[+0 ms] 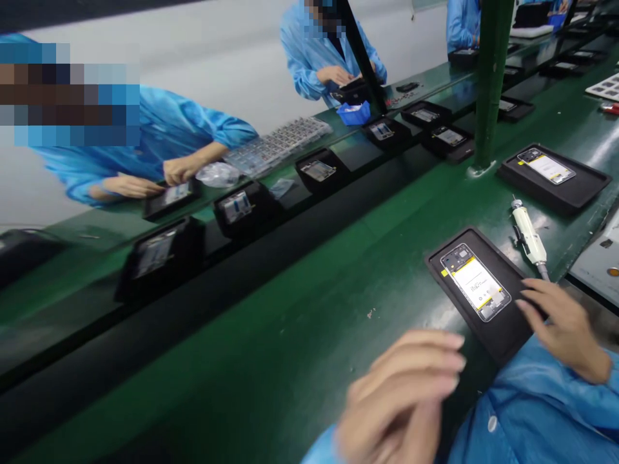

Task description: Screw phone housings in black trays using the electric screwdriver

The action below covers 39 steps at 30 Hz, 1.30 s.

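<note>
In front of me an opened smartphone, with its white battery and circuit boards showing, lies in a black tray. My right hand is at the tray's right edge, fingers apart and nothing in them; whether it touches the rim I cannot tell. My left hand, slightly blurred, hovers to the lower left of the tray with fingers stretched out and holds nothing. Beyond the tray lies a white electric screwdriver, its bit end pointing away from me.
A second black tray with an opened phone stands at the right. A green post rises from the green workbench. Across a dark conveyor belt, several phone trays and a clear parts tray sit near co-workers in blue coats.
</note>
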{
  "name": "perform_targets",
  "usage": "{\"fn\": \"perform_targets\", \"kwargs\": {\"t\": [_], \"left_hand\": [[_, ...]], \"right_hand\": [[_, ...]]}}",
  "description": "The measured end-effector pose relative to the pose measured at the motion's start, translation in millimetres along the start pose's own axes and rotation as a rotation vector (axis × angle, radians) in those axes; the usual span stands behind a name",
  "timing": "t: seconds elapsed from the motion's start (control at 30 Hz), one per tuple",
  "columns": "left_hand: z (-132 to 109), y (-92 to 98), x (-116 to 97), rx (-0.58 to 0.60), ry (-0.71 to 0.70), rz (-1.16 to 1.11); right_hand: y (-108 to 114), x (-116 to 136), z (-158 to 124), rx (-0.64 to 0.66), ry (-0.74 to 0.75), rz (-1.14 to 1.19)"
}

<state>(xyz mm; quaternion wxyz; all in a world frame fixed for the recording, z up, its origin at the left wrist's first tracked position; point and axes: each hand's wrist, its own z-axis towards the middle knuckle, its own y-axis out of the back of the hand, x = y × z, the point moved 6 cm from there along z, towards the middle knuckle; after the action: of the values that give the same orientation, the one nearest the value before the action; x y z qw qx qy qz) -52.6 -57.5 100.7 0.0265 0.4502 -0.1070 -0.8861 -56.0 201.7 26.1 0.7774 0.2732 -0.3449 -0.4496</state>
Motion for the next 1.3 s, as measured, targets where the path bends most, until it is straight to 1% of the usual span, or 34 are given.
{"fn": "perform_targets", "kwargs": {"t": [0.03,0.07,0.1,0.13,0.2,0.23,0.3,0.4,0.47,0.53,0.57,0.63,0.7,0.73,0.77,0.8,0.87,0.9,0.93,1.0,1.07,1.1,1.17,1.23,1.3], "left_hand": [[-1.3,-18.2,7.7,0.092,-0.032,0.024],[-6.8,-36.4,17.2,0.190,-0.063,0.070],[-15.9,-52.9,28.0,0.280,-0.091,0.130],[-26.8,-66.8,39.2,0.351,-0.112,0.196],[-48.5,-85.4,58.6,0.437,-0.133,0.302],[-56.8,-90.7,65.3,0.460,-0.135,0.328],[-66.4,-94.9,72.8,0.477,-0.124,0.334],[-67.5,-93.7,74.8,0.475,-0.108,0.320],[-66.0,-92.9,74.6,0.474,-0.115,0.332],[-65.7,-93.0,74.8,0.469,-0.124,0.341],[-66.2,-93.2,75.2,0.466,-0.125,0.339],[-68.1,-93.2,75.3,0.450,-0.138,0.330],[-69.5,-89.6,75.1,0.388,-0.151,0.358],[-69.5,-85.7,76.2,0.332,-0.137,0.401],[-69.3,-80.9,78.2,0.270,-0.103,0.464],[-68.9,-75.8,81.5,0.211,-0.046,0.541],[-69.4,-69.1,89.7,0.153,0.100,0.692],[-70.5,-68.9,93.6,0.158,0.165,0.745],[-72.1,-71.2,96.8,0.178,0.215,0.776],[-77.1,-81.0,100.7,0.213,0.267,0.772],[-83.8,-92.8,102.3,0.200,0.281,0.708],[-87.3,-98.1,102.8,0.178,0.284,0.658],[-93.4,-102.8,105.1,0.103,0.339,0.513],[-96.7,-98.3,109.1,-0.004,0.487,0.261],[-94.6,-86.9,109.4,-0.134,0.660,-0.094]], "right_hand": [[-20.1,18.8,10.5,0.067,0.009,-0.004],[-38.3,31.9,17.8,0.148,-0.005,-0.040],[-53.6,39.9,22.2,0.227,-0.032,-0.105],[-65.7,44.0,24.3,0.302,-0.060,-0.176],[-80.0,46.6,24.6,0.408,-0.088,-0.282],[-83.3,47.3,24.1,0.437,-0.082,-0.313],[-84.7,48.6,23.6,0.452,-0.048,-0.352],[-80.7,48.4,26.0,0.429,0.018,-0.329],[-73.0,43.0,31.4,0.362,0.053,-0.235],[-60.8,31.2,38.7,0.239,0.051,-0.101],[-54.5,22.2,41.9,0.174,0.012,-0.027],[-47.1,0.8,44.4,0.091,-0.153,0.124],[-47.6,-16.3,40.1,0.088,-0.334,0.249],[-48.4,-20.3,37.0,0.094,-0.374,0.284],[-47.7,-21.9,34.1,0.084,-0.371,0.295],[-45.2,-22.2,31.5,0.053,-0.335,0.285],[-38.0,-23.2,25.6,-0.036,-0.232,0.217],[-36.0,-25.2,22.1,-0.061,-0.194,0.166],[-36.5,-28.1,18.5,-0.052,-0.167,0.108],[-44.9,-33.8,11.4,0.056,-0.127,0.002],[-54.5,-37.0,5.1,0.161,-0.103,-0.055],[-56.8,-37.2,3.1,0.176,-0.105,-0.049],[-55.0,-35.9,2.1,0.138,-0.151,0.028],[-49.3,-32.1,3.5,0.109,-0.234,0.174],[-41.8,-24.0,6.3,0.121,-0.290,0.350]]}}
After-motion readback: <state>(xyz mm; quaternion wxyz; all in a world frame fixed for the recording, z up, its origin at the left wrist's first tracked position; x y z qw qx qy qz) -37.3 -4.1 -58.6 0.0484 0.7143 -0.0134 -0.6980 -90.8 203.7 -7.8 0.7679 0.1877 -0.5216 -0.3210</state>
